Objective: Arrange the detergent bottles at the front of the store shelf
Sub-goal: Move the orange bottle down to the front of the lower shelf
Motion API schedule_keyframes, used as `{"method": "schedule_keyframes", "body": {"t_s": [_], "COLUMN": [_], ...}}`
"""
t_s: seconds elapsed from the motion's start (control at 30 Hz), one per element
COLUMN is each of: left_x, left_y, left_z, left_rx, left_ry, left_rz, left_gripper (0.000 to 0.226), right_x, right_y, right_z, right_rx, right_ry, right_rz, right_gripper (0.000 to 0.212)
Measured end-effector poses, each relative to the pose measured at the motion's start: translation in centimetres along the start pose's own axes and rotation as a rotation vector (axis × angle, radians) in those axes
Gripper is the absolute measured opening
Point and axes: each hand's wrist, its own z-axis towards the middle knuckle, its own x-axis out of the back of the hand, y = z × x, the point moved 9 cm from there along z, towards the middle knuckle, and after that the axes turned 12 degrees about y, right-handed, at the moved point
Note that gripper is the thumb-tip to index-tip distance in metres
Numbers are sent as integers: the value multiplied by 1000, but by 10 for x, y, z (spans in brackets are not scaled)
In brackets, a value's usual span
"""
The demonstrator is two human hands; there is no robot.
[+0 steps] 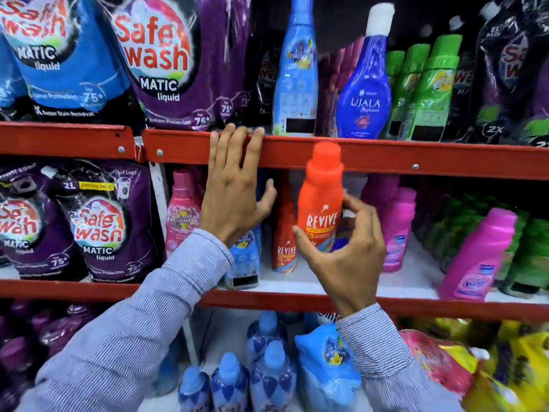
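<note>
Right-hand fingers (355, 208) wrap the orange Revive bottle (319, 209) low on its label, lifted off the white shelf (350, 282). It looks rigid, slick plastic; waist-level hold suits. Beyond, left-hand fingers (234, 141) spread over the red shelf rail (386, 156).

We face a red metal shelf rail (386, 156) above white shelf boards (416, 263), deeper recesses falling dark.

Red-edged shelf (371, 157) with bottles (284, 233) and pouches (101, 224).
</note>
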Motion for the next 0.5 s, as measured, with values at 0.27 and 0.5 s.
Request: {"method": "schedule_keyframes", "body": {"t_s": [0.27,0.5], "left_x": [-2,-2], "left_y": [-1,-1], "left_z": [-1,-1], "left_rx": [6,11], "left_ry": [27,26], "left_rz": [-25,-44], "left_gripper": [78,82], "right_x": [-53,-81], "right_y": [83,108], "right_z": [-78,-97], "right_rx": [-179,-257], "right_ry": [-246,-273], "right_rz": [-139,-201], "right_gripper": [72,69]}}
